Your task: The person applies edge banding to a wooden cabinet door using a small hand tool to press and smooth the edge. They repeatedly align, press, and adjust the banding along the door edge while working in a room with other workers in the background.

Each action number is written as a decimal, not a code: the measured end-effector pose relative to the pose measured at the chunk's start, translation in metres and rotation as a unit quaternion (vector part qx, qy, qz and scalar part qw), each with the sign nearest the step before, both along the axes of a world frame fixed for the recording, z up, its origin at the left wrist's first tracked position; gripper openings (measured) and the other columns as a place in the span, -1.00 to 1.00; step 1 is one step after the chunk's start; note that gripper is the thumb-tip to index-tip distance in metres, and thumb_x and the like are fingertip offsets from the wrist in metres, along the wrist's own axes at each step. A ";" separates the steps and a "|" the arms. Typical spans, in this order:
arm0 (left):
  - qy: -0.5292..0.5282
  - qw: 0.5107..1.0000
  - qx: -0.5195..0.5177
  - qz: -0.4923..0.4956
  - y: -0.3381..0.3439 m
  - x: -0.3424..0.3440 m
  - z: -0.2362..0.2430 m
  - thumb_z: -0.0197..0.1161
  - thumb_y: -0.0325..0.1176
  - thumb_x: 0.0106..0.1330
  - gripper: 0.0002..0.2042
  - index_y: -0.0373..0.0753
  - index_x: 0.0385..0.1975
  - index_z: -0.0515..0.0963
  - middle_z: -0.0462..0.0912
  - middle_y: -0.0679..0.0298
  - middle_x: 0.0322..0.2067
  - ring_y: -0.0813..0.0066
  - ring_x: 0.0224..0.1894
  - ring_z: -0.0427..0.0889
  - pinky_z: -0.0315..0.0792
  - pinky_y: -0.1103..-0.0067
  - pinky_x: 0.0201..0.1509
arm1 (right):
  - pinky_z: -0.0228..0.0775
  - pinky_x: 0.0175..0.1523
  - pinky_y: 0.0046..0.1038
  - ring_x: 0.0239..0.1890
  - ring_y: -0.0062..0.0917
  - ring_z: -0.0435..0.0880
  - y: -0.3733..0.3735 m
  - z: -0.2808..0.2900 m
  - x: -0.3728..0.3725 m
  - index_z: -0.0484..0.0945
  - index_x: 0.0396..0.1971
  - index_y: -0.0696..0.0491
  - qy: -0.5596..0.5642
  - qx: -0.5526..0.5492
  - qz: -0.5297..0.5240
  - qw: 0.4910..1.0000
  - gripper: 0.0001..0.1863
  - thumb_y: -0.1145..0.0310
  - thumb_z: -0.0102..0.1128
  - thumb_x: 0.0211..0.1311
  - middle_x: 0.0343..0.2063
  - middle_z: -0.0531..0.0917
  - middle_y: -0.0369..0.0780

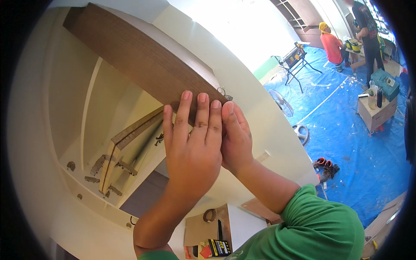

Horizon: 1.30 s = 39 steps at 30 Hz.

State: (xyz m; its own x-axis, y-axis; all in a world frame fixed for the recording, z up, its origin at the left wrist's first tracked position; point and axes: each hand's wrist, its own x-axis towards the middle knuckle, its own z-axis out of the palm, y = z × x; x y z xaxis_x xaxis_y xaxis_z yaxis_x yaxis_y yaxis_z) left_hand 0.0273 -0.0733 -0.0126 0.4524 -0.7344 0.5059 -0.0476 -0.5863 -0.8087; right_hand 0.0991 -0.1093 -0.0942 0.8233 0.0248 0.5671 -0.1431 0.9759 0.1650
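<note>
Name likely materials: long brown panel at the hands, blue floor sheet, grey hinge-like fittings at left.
Long brown wood-grained panel: wood or wood-look laminate, satin; fine grain lines show, core unclear.
Wide blue floor sheet: probably plastic tarp, slight sheen; creases suggest it.
Small grey hinge-like fittings: likely metal, fairly dull; greyish tone and slim, hardware-like shapes suggest it, plating unclear.

The brown board (130, 50) looks like wood or wood-grain laminate, smooth with a low sheen. The hinges (128, 168) are dull grey metal. Inside, the cabinet (73, 99) is pale, smooth and matt. The floor sheet (342, 130) looks like wrinkled, slightly glossy blue plastic; the sleeve (320, 225) is matt green cloth.
</note>
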 end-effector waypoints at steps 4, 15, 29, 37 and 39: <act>0.047 0.998 -0.018 -0.024 0.000 -0.008 -0.004 0.20 -0.45 0.35 -0.60 -0.27 0.19 0.61 0.58 0.11 0.27 -0.07 0.37 0.44 0.21 -0.07 0.42 | 0.48 -0.10 -0.50 -0.18 -0.67 0.56 -0.004 -0.007 -0.004 0.42 -0.05 0.03 -0.009 0.009 0.037 0.999 -0.71 0.10 0.05 0.59 -0.23 0.57 -0.33; 0.280 0.839 -0.405 -0.231 -0.001 0.010 -0.103 0.22 -0.36 0.40 -0.53 -0.39 0.28 0.47 0.57 0.06 0.27 0.04 0.40 0.43 0.14 0.15 0.50 | 0.36 -0.30 -0.53 -0.41 -0.63 0.48 -0.091 -0.128 -0.009 0.51 0.02 0.08 0.106 -0.226 -0.064 0.966 -0.61 0.05 0.03 0.56 -0.36 0.53 -0.35; 0.166 0.409 -0.746 -0.498 -0.051 0.085 -0.077 0.38 -0.36 0.39 -0.78 -0.44 -0.20 0.69 0.79 0.12 -0.30 0.46 -0.19 0.76 0.55 0.58 -0.01 | 0.43 -0.20 -0.08 -0.36 -0.24 0.58 -0.353 -0.613 -0.088 0.59 -0.27 0.28 0.388 -0.848 -0.106 0.345 -0.35 -0.17 0.26 0.32 -0.36 0.68 0.04; 0.268 0.724 -0.570 -0.280 -0.047 0.089 -0.133 0.31 -0.28 0.35 -0.83 -0.24 -0.35 0.71 0.76 0.14 -0.45 0.25 -0.43 0.75 0.58 0.44 -0.23 | 0.50 -0.12 -0.12 -0.23 -0.18 0.70 -0.434 -0.644 -0.155 0.63 -0.21 0.30 0.224 -0.961 -0.040 0.157 -0.29 -0.22 0.25 0.29 -0.33 0.71 0.09; 0.306 0.752 -0.531 -0.243 -0.036 0.094 -0.144 0.32 -0.27 0.34 -0.84 -0.22 -0.35 0.71 0.77 0.16 -0.43 0.24 -0.39 0.76 0.58 0.40 -0.21 | 0.51 -0.11 -0.13 -0.21 -0.17 0.71 -0.452 -0.632 -0.148 0.63 -0.20 0.30 0.214 -0.964 -0.037 0.152 -0.29 -0.22 0.25 0.28 -0.32 0.72 0.09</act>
State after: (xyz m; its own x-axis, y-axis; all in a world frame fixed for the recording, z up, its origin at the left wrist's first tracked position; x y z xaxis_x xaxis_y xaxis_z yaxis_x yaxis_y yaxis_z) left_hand 0.1208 -0.1090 -0.1570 0.6478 -0.2167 0.7303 -0.6371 -0.6797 0.3634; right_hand -0.0487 -0.5608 -0.7262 0.8125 -0.2135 -0.5425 -0.4994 -0.7349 -0.4588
